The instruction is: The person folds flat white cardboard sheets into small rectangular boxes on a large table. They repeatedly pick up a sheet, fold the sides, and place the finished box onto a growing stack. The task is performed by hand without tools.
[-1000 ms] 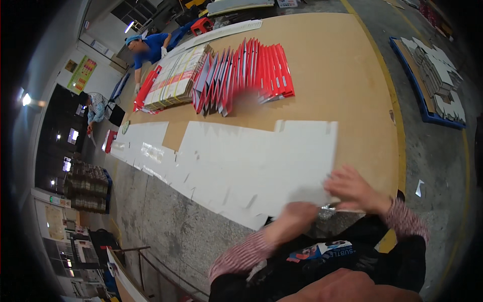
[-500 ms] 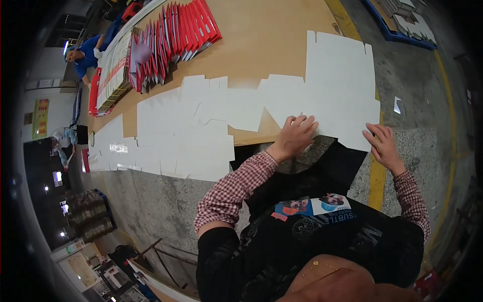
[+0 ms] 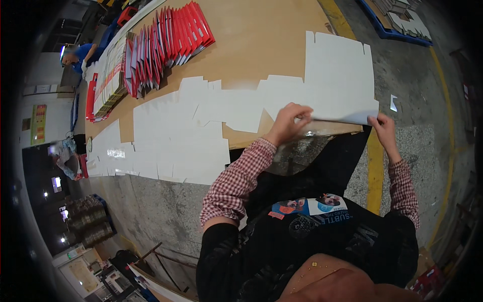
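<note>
A white die-cut cardboard sheet (image 3: 340, 75) lies on the near right part of the brown table, and its near flap (image 3: 344, 117) is bent upward. My left hand (image 3: 291, 123) has its fingers curled over the left end of this flap. At the right corner of the flap, my right hand (image 3: 384, 132) pinches the cardboard between thumb and fingers. More white cardboard sheets (image 3: 173, 146) lie flat to the left, overlapping, with slits and cut notches along their edges.
Folded red cartons (image 3: 176, 38) stand in a leaning row at the far left of the brown table (image 3: 256, 40), beside a strapped stack (image 3: 109, 83). A co-worker in blue (image 3: 86, 54) is beyond them. A blue pallet (image 3: 397, 36) holds cardboard at far right.
The near flap of the sheet has gone from hanging flat to bent up. Both hands have closed on it, the left moving slightly left.
</note>
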Available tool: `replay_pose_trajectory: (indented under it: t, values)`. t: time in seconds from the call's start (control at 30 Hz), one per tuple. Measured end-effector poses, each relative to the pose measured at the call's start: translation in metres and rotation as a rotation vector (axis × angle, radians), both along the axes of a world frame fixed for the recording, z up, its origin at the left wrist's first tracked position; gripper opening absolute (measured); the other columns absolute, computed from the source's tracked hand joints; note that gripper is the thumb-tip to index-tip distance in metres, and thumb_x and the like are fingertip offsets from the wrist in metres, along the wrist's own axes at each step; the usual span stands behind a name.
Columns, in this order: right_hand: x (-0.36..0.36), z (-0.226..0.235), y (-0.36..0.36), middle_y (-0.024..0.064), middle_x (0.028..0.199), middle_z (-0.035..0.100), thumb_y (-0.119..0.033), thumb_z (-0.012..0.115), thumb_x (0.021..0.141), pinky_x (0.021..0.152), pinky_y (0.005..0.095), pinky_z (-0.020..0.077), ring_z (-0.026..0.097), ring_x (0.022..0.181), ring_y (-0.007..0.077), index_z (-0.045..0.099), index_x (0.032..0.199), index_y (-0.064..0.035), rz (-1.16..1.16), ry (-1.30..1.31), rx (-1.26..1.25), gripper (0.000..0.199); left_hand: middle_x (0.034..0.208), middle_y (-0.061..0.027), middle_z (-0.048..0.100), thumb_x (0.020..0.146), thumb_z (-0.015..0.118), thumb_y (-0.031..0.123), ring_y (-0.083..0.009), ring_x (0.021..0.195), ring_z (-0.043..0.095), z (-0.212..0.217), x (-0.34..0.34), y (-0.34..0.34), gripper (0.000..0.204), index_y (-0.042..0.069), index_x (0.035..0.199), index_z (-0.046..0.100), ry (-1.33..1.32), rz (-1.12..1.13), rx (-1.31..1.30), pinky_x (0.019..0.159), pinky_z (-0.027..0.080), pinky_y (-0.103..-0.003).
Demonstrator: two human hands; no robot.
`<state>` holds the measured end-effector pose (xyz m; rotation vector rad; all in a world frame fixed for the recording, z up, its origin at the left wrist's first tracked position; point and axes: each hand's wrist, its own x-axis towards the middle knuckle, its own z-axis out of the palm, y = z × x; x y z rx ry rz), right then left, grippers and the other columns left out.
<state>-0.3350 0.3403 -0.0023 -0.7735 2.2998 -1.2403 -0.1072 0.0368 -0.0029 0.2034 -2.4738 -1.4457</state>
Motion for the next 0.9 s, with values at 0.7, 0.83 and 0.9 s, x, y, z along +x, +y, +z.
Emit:
replay_pose_trajectory:
  t: [0.7, 0.83, 0.9]
  values:
    - [0.039, 0.026, -0.049, 0.0069, 0.162, 0.031, -0.076, 0.045, 0.088, 0.122, 0.0575, 0.0071, 0.021, 0.151, 0.0336, 0.05, 0.148, -0.0256, 0.649, 0.66, 0.292, 0.078, 0.135, -0.0115, 0.056, 0.086, 0.063, 0.014, -0.0322, 0.129, 0.049, -0.022, 0.023, 0.037, 0.042, 0.01, 0.127, 0.061, 0.042, 0.204, -0.559, 0.103, 0.036, -0.06]
    - [0.044, 0.041, -0.04, 0.0119, 0.161, 0.031, -0.061, 0.053, 0.094, 0.122, 0.0547, 0.0158, 0.021, 0.152, 0.0324, 0.048, 0.148, -0.0176, 0.417, 0.753, 0.189, 0.069, 0.151, -0.0117, 0.045, 0.087, 0.063, 0.019, -0.0361, 0.142, 0.035, -0.001, 0.017, 0.081, 0.055, 0.01, 0.141, 0.053, 0.024, -0.023, -0.851, 0.111, 0.023, -0.068]
    - [0.048, 0.015, 0.0, 0.0159, 0.161, 0.03, -0.051, 0.052, 0.101, 0.122, 0.0519, 0.0173, 0.02, 0.152, 0.0325, 0.043, 0.151, -0.0147, -0.073, 0.652, -0.091, 0.063, 0.158, -0.0106, 0.036, 0.086, 0.068, 0.026, -0.0374, 0.148, 0.027, -0.007, 0.018, 0.079, 0.069, 0.01, 0.149, 0.045, -0.02, -0.047, -0.892, 0.113, 0.016, -0.071]
